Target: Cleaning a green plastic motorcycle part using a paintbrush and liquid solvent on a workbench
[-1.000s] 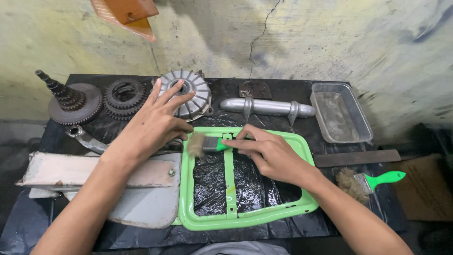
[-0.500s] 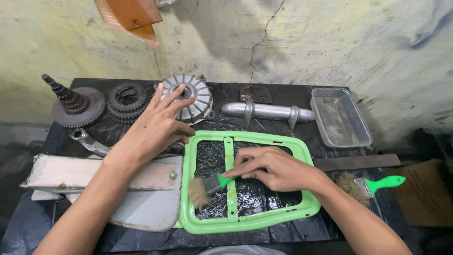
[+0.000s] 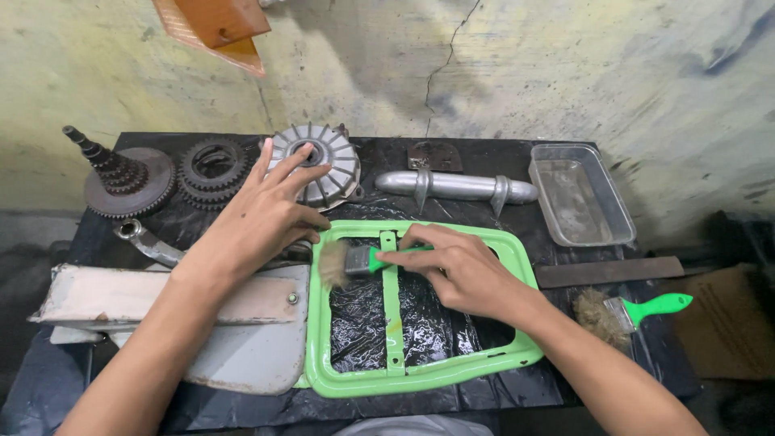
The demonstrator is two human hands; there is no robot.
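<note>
A bright green metal frame (image 3: 452, 370) with a centre bar lies flat on black plastic sheeting. My right hand (image 3: 460, 266) grips a green-handled paintbrush (image 3: 355, 261); its bristles rest on the frame's left rail near the upper corner. My left hand (image 3: 262, 214) lies flat, fingers spread, beside the frame's upper left corner, its fingertips over a round finned metal part (image 3: 335, 161).
Two gears (image 3: 211, 169) and a stepped gear shaft (image 3: 121, 173) stand at the back left. A silver tube (image 3: 464, 187), a clear tray (image 3: 577, 198), a flat file (image 3: 609, 272) and a second green brush (image 3: 638, 311) lie to the right. A grey cover (image 3: 234, 355) lies at left.
The brush went down the frame's left rail and has come back up near the upper left corner. My left hand has stayed put.
</note>
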